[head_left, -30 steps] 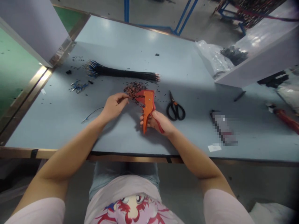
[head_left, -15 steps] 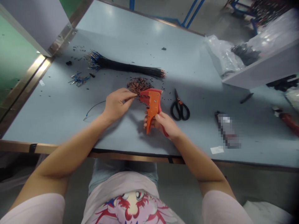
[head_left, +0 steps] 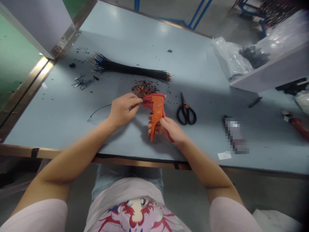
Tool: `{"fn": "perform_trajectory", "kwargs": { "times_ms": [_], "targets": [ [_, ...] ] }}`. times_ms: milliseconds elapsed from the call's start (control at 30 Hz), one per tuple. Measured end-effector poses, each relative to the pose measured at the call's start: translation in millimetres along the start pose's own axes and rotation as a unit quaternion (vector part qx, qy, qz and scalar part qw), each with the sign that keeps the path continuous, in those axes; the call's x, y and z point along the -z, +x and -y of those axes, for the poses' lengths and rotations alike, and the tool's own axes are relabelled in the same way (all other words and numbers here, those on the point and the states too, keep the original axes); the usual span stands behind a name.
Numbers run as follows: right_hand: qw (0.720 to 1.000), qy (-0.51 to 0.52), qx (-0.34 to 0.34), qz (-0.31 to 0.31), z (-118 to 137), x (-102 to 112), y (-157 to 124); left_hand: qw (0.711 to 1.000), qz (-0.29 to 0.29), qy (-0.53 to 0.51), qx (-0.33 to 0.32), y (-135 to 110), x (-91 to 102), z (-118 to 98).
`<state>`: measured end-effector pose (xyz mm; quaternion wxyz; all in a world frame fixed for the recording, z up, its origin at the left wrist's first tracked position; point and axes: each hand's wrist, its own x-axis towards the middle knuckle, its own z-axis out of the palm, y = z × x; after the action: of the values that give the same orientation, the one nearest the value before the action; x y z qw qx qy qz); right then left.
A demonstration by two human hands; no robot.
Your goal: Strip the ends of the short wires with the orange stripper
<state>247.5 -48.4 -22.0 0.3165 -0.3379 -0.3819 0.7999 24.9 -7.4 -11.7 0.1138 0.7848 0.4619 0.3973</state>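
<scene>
Left hand (head_left: 122, 111) pinches fine wire (head_left: 138, 105); right hand (head_left: 166, 129) grips orange plastic wire stripper (head_left: 156, 111).

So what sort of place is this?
Probably a wire-harness workshop: a bundle of black wires and a heap of cut wire ends lie on a long workbench, and orange wire strippers are in use.

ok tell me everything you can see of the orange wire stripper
The orange wire stripper is a flat, plastic-looking tool with a slim pointed lower end and a red handle alongside. It is tilted, its dark jaw end pointing up and away from the person. The right hand grips it in the air above the table; the left hand pinches something too thin to make out at the jaw end.
</scene>
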Motion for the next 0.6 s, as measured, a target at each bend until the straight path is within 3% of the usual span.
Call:
{"fn": "perform_trajectory", "kwargs": {
  "times_ms": [600],
  "targets": [
    [1.000,0.004,0.010,0.022,6.8,-5.6,-5.4,1.000,-0.023,0.009,0.000,-1.1,1.8,-8.6]
  ]
}}
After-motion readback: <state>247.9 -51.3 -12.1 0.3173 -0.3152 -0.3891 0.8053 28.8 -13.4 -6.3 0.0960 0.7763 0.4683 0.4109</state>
